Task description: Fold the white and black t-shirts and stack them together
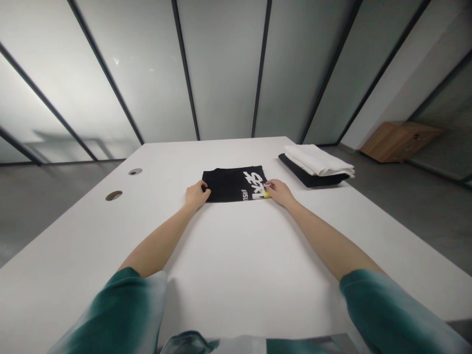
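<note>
A black T-shirt (225, 185), folded into a flat rectangle, lies on the white table (236, 255) in front of me. White lettering and a yellow patch show on its right part. My left hand (197, 193) grips the left edge, fingers curled over the cloth near the front corner. At the opposite side my right hand (280, 191) pinches the right edge beside the print. Both forearms rest low over the tabletop. The undersides of the cloth and the tips of some fingers are hidden.
To the right, folded white cloth (317, 160) lies on folded black cloth (313, 180). Two round holes, one grey-rimmed (135, 171) and one open (114, 195), are at the table's left. Frosted glass panels (224, 69) stand behind; a wooden cabinet (398, 141) is at the far right.
</note>
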`<move>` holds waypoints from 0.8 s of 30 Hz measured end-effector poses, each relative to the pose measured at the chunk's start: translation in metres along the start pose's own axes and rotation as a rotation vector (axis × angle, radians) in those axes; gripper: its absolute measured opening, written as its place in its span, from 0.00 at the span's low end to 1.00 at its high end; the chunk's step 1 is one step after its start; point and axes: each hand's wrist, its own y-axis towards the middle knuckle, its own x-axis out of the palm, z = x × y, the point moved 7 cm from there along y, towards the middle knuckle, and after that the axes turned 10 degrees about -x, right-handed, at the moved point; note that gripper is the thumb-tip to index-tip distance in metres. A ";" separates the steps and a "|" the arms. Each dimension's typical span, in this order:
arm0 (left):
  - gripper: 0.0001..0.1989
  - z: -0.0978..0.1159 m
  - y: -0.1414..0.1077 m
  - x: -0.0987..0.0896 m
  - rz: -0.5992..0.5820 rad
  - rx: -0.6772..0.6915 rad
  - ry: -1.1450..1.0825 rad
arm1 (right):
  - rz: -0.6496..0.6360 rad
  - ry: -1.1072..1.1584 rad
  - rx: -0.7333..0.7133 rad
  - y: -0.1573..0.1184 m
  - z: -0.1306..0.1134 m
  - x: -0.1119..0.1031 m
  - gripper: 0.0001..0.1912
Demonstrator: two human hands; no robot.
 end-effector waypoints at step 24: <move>0.14 -0.005 0.006 0.004 -0.011 -0.010 -0.072 | -0.060 -0.030 -0.013 0.000 -0.003 0.002 0.17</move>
